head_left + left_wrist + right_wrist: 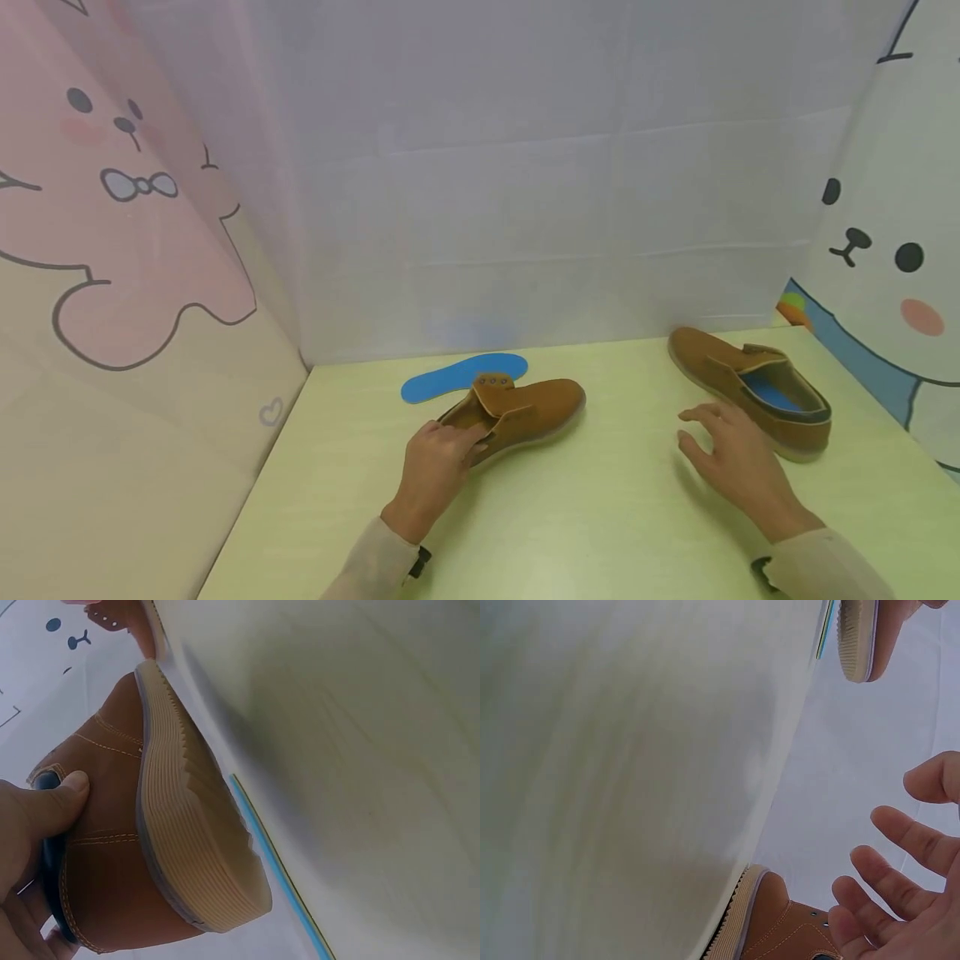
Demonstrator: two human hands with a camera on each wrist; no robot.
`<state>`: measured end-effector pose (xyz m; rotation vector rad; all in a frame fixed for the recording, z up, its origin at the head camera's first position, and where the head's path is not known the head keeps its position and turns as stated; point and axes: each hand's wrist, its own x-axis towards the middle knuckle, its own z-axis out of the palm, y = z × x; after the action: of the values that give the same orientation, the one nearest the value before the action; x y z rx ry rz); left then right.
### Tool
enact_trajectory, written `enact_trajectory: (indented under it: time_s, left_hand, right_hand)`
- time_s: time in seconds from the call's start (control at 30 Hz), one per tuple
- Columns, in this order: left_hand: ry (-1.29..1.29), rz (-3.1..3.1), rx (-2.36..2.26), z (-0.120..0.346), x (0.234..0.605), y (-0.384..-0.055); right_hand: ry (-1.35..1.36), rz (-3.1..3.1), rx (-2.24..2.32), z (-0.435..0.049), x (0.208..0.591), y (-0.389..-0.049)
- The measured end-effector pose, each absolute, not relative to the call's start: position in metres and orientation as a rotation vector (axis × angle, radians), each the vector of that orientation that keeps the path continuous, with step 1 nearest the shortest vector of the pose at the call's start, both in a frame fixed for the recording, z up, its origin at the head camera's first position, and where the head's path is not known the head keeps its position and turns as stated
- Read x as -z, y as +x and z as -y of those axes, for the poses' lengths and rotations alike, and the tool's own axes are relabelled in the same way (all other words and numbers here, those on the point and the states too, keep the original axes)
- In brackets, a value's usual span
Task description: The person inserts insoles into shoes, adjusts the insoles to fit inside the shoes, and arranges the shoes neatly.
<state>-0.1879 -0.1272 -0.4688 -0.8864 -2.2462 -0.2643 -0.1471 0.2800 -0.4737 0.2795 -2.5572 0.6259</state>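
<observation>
My left hand (438, 471) grips the collar of a brown shoe (543, 410), its toe pointing right. In the left wrist view the thumb presses the outside of that shoe (112, 787) near the dark-lined rim, and the ribbed cream sole faces the camera, lifted off the table. A blue insole (450, 377) lies flat just behind this shoe. My right hand (738, 458) hovers with fingers spread and holds nothing. Beside it a second brown shoe (708, 354) stands at the right, with blue showing inside. The right wrist view shows the fingers (907, 832) apart from both shoes.
The pale yellow-green table (600, 525) meets a white curtain (525, 208) at its back edge. Cloth with a pink cartoon animal (150, 242) hangs along the left side, and a white cartoon animal (885, 308) is on the cloth at the right.
</observation>
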Motion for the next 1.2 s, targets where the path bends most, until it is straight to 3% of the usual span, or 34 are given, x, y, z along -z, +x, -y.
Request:
enact_trajectory:
  time_s: [1.2]
  left_hand:
    - [-0.988,2.524,0.295,0.1315,0.4697,-0.1904]
  right_hand:
    - [0.338,2.571,-0.628,-0.2779,0.469,-0.1495]
